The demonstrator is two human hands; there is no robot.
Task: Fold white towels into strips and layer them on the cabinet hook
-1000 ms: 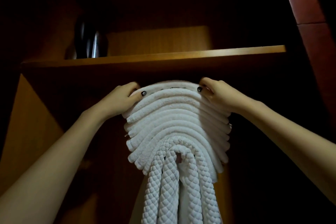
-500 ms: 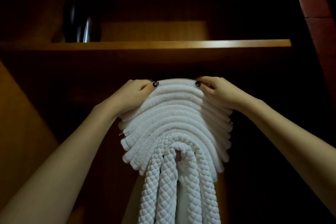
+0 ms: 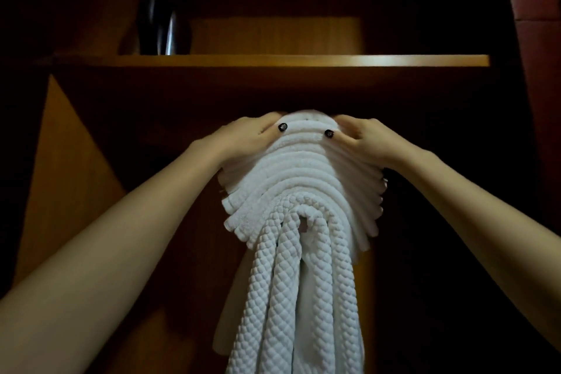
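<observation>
Since a second ago both hands have come inward along the towels. The left hand (image 3: 247,141) and the right hand (image 3: 365,141) stood then at the two sides of the arch, and now they meet almost at its crown, with the two dark-nailed thumbs (image 3: 282,127) only a short gap apart. The fingers (image 3: 259,121) of each hand are curled over the far side of the top strip (image 3: 303,119) and the thumbs press on its near face, so each hand is pinching this strip.

I judge this to mean that the newest strip is already laid and I am only centring and pressing it down. The layering step for this towel seems nearly finished.

The towel stack (image 3: 303,182) hangs in the middle of the view as many white strips, one arched over the other. A quilted towel (image 3: 303,288) falls long from under them toward me. The hook itself is hidden under the towels, so I cannot see how they sit on it.

Above the hands a wooden shelf (image 3: 394,60) runs left to right and carries a dark shiny vessel (image 3: 164,27) on its left part. A lit wooden side panel (image 3: 63,167) stands at the left, and a reddish panel (image 3: 534,9) at the far right. The rest of the cabinet is very dark.
</observation>
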